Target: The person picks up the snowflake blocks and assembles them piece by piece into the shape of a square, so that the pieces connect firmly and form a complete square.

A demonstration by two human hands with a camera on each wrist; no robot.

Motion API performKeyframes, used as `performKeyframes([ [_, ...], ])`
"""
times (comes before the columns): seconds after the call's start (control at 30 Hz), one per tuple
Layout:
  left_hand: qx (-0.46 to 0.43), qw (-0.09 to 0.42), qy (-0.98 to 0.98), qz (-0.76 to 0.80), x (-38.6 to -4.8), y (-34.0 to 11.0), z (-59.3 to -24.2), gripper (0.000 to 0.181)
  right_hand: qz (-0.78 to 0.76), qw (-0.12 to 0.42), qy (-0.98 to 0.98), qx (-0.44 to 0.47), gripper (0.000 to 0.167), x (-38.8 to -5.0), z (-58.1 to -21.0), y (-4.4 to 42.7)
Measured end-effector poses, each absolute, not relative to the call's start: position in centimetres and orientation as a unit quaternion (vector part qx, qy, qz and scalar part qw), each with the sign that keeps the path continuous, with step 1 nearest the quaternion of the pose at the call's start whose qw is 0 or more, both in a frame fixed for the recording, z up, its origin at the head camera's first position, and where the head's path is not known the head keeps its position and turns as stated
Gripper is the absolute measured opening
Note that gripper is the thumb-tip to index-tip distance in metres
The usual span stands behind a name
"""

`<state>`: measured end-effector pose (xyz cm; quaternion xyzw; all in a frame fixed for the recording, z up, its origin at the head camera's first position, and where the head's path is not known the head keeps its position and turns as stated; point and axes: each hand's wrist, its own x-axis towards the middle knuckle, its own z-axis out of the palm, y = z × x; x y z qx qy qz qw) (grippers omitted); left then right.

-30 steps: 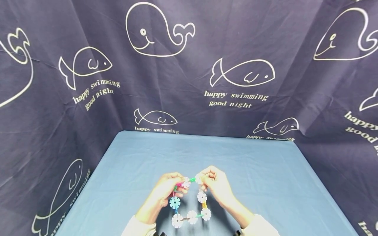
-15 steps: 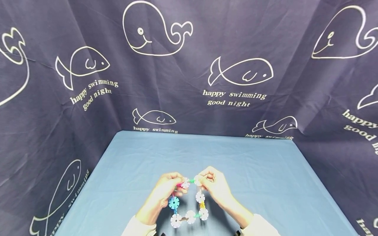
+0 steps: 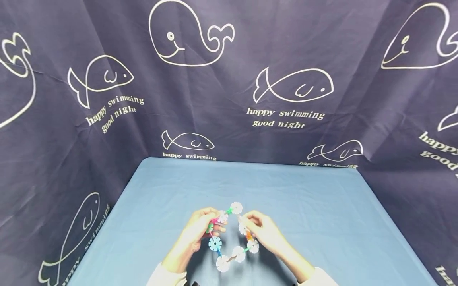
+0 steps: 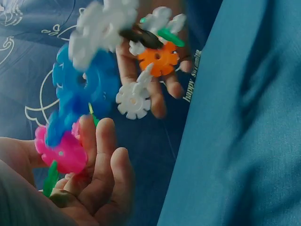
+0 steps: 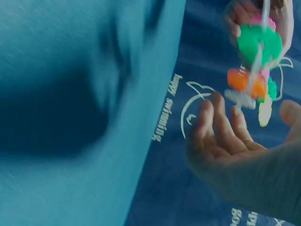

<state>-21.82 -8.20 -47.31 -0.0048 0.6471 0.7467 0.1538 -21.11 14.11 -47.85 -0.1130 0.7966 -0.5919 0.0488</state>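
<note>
A ring of linked plastic snowflake discs is held up above the blue cloth between both hands. My left hand [image 3: 198,227] grips it at a pink disc [image 4: 64,151], thumb on one side and fingers on the other. A blue disc [image 3: 215,243] and a white disc [image 3: 222,263] hang below that hand. At the ring's far corner, a white disc [image 3: 236,207] stands free of any hand. My right hand [image 3: 264,230] is at the ring's right side, by a white disc and an orange disc [image 4: 158,60]. In the right wrist view its fingers [image 5: 218,110] and thumb lie apart.
Blue cloth [image 3: 297,190] covers the table under the hands. Dark blue fabric walls [image 3: 229,119] printed with whales and fish rise at the back and both sides.
My right hand has let go of the far corner disc and moved down along the ring's right side. The ring has tilted, its far corner rising. My left hand keeps its grip.
</note>
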Motion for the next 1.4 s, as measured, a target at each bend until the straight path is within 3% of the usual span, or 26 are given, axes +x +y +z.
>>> performKeyframes([
  [0.1,0.003,0.148,0.649,0.746,-22.0,-8.1,-47.4,0.017,-0.608,0.087,0.776,-0.146,0.025,-21.1,-48.2,14.3],
  [0.43,0.023,0.155,0.699,0.697,-22.1,-6.6,-47.3,0.036,-0.624,0.026,0.762,-0.171,0.018,-20.5,-48.9,14.8],
  [0.7,0.025,0.138,0.707,0.693,-22.0,-6.4,-47.2,0.026,-0.624,0.003,0.758,-0.191,0.013,-20.0,-49.1,14.7],
  [1.27,0.021,0.130,0.713,0.689,-21.6,-6.7,-47.0,0.026,-0.630,-0.009,0.753,-0.192,0.012,-19.8,-48.8,14.5],
  [1.4,0.040,0.102,0.739,0.665,-21.8,-6.6,-47.0,0.020,-0.625,-0.012,0.755,-0.196,0.011,-19.7,-48.9,14.6],
])
